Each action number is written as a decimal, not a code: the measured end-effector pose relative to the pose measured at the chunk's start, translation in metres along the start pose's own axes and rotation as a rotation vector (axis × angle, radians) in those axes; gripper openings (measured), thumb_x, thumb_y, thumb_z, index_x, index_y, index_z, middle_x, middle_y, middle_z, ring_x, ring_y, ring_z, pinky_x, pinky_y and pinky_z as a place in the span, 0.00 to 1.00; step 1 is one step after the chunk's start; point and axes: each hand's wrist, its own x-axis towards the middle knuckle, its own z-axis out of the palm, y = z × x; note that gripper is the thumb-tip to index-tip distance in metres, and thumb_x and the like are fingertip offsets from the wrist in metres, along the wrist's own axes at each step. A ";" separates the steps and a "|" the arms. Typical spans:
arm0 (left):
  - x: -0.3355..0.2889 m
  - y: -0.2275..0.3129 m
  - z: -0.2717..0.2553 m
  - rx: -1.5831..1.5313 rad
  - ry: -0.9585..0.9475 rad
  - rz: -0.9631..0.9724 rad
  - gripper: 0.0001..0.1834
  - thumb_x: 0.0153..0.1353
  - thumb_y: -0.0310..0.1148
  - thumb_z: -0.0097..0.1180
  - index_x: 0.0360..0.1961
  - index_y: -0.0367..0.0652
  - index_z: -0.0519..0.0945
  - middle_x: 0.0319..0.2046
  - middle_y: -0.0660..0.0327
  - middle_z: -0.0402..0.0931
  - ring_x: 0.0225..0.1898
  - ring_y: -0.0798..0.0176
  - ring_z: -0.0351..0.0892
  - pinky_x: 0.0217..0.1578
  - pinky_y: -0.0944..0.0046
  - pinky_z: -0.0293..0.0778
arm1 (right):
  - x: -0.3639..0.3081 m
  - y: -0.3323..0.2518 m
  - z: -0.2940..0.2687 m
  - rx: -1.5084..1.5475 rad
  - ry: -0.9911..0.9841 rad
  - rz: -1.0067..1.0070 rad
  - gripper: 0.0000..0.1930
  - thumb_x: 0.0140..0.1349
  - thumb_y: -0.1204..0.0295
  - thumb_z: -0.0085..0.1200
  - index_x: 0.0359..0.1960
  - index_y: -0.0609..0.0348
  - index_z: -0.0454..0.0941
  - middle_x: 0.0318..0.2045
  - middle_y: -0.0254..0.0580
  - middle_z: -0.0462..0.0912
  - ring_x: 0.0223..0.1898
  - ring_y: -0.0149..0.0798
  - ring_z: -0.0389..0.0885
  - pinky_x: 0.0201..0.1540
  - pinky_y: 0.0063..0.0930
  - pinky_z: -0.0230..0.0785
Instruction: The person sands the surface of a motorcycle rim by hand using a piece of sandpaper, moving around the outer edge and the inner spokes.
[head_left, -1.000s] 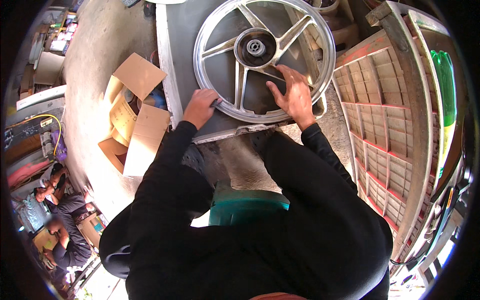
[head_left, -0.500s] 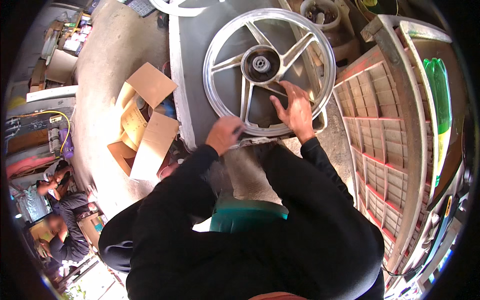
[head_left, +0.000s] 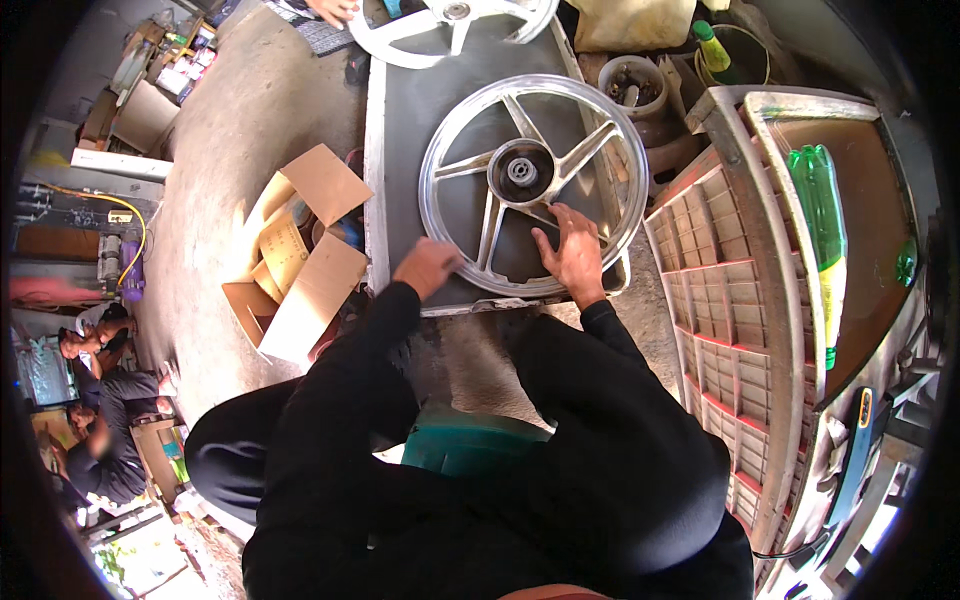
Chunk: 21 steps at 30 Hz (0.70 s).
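A silver five-spoke motorcycle wheel (head_left: 640,190) lies flat on a grey-topped table, its dark hub facing up. My right hand (head_left: 575,258) reaches over the near right part of its rim, thumb and fingers apart, fingertips by a spoke. At the near left of the rim is my left hand (head_left: 428,268), its fingers bent together and slightly blurred. Whatever that hand may hold is hidden. Part of a second, white wheel (head_left: 400,52) shows at the table's far end, with another person's hand (head_left: 332,10) beside it.
An open cardboard box (head_left: 315,285) stands on the floor to the left. On the right are a wooden lattice frame (head_left: 720,300) and a green bottle (head_left: 822,215). A tub (head_left: 633,85) of small parts sits beyond the wheel. Two people sit far left.
The view has tilted up, showing more of the far wheel and another person's hand there. My left hand has slid a little left along the rim. My right hand stays over the near rim.
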 end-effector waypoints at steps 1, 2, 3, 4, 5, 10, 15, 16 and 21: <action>0.009 -0.010 -0.013 0.067 -0.015 -0.064 0.08 0.69 0.37 0.63 0.41 0.45 0.86 0.39 0.58 0.86 0.47 0.51 0.85 0.54 0.53 0.74 | 0.001 0.002 -0.002 -0.023 0.015 -0.012 0.25 0.65 0.62 0.68 0.58 0.62 0.77 0.56 0.52 0.84 0.59 0.55 0.81 0.65 0.51 0.68; 0.015 -0.014 -0.020 0.134 -0.029 -0.132 0.08 0.69 0.38 0.63 0.41 0.46 0.86 0.39 0.58 0.86 0.46 0.51 0.85 0.54 0.53 0.73 | 0.004 0.003 -0.004 -0.026 0.021 -0.017 0.25 0.65 0.62 0.68 0.59 0.62 0.77 0.56 0.53 0.84 0.60 0.55 0.81 0.65 0.51 0.68; 0.016 -0.011 -0.018 0.146 -0.029 -0.171 0.11 0.70 0.40 0.62 0.40 0.44 0.86 0.39 0.55 0.86 0.46 0.47 0.85 0.51 0.49 0.75 | 0.002 0.004 0.000 -0.023 0.018 -0.017 0.25 0.65 0.62 0.68 0.59 0.62 0.77 0.56 0.53 0.84 0.60 0.55 0.81 0.65 0.51 0.68; 0.015 0.000 -0.012 0.117 -0.042 -0.190 0.11 0.70 0.40 0.62 0.39 0.43 0.86 0.39 0.54 0.86 0.45 0.46 0.85 0.50 0.48 0.76 | -0.002 0.005 0.001 -0.023 0.010 -0.016 0.26 0.65 0.62 0.68 0.59 0.62 0.76 0.56 0.53 0.84 0.60 0.55 0.81 0.65 0.51 0.68; 0.011 0.013 -0.004 0.088 -0.056 -0.210 0.12 0.70 0.40 0.62 0.39 0.42 0.86 0.39 0.54 0.86 0.45 0.45 0.84 0.49 0.46 0.76 | -0.004 0.006 0.005 -0.014 0.001 -0.009 0.26 0.65 0.61 0.68 0.59 0.62 0.77 0.57 0.53 0.83 0.61 0.55 0.80 0.66 0.51 0.67; 0.032 0.030 -0.019 0.017 -0.183 -0.131 0.16 0.70 0.45 0.61 0.40 0.42 0.88 0.38 0.50 0.86 0.45 0.41 0.84 0.48 0.43 0.78 | -0.006 0.017 0.005 -0.046 -0.013 -0.052 0.28 0.64 0.60 0.69 0.61 0.62 0.76 0.59 0.53 0.82 0.63 0.56 0.78 0.68 0.51 0.65; 0.081 0.049 -0.102 0.270 -0.138 -0.144 0.18 0.69 0.50 0.64 0.42 0.47 0.90 0.41 0.53 0.87 0.48 0.43 0.84 0.52 0.46 0.79 | -0.005 0.014 0.002 -0.125 -0.138 -0.116 0.34 0.61 0.56 0.70 0.64 0.62 0.75 0.68 0.54 0.74 0.71 0.57 0.69 0.72 0.55 0.59; 0.088 0.060 -0.124 0.322 -0.183 -0.159 0.18 0.69 0.51 0.64 0.42 0.48 0.90 0.42 0.54 0.87 0.49 0.44 0.84 0.53 0.47 0.79 | -0.008 0.008 -0.003 -0.174 -0.189 -0.126 0.35 0.61 0.55 0.70 0.65 0.62 0.75 0.70 0.55 0.72 0.73 0.57 0.67 0.73 0.56 0.57; 0.097 0.100 -0.230 0.574 -0.285 -0.011 0.18 0.66 0.51 0.67 0.46 0.51 0.90 0.44 0.55 0.84 0.50 0.46 0.83 0.53 0.48 0.79 | -0.015 -0.003 -0.003 -0.333 -0.306 -0.132 0.44 0.58 0.49 0.71 0.71 0.62 0.70 0.76 0.54 0.65 0.77 0.59 0.59 0.78 0.59 0.51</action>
